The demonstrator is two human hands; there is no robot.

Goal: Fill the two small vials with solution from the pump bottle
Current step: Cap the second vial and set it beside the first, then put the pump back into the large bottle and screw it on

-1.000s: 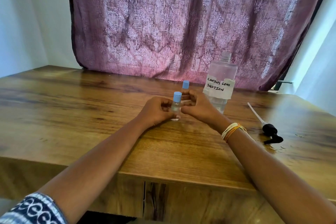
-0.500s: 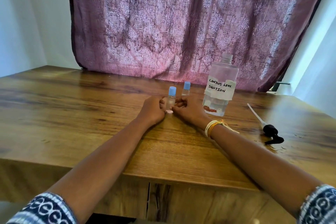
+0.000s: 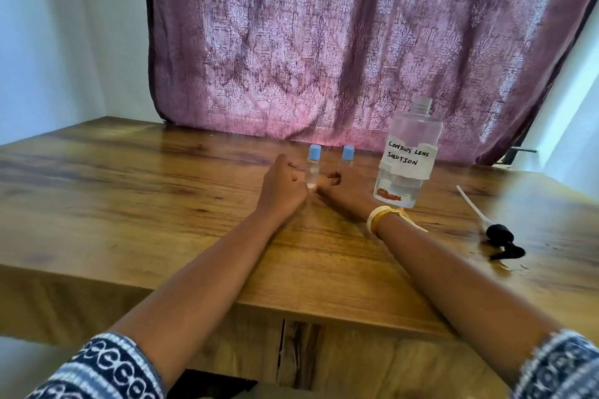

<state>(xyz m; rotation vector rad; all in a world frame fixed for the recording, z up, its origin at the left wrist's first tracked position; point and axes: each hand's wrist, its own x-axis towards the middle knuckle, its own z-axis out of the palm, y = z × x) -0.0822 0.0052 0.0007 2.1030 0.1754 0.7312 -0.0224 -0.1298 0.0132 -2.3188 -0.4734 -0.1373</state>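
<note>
Two small clear vials with blue caps stand upright side by side at the far middle of the wooden table point(image 3: 162, 204). The left vial point(image 3: 313, 168) is between my hands and the right vial point(image 3: 347, 157) is just behind my right hand. My left hand point(image 3: 282, 189) rests on the table left of the left vial, with loosely curled fingers a little apart from it. My right hand point(image 3: 348, 193) rests to its right, and both thumbs lie near its base. The clear bottle point(image 3: 406, 155), labelled contact lens solution, stands uncapped to the right and holds little liquid.
The black pump head point(image 3: 500, 236) with its white tube lies on the table at the right, with small wet spots beside it. A purple patterned curtain point(image 3: 356, 42) hangs right behind the table's far edge.
Both hands carried the nearer vial away from me and set it down left of the other vial. Their fingers have since loosened from it.
</note>
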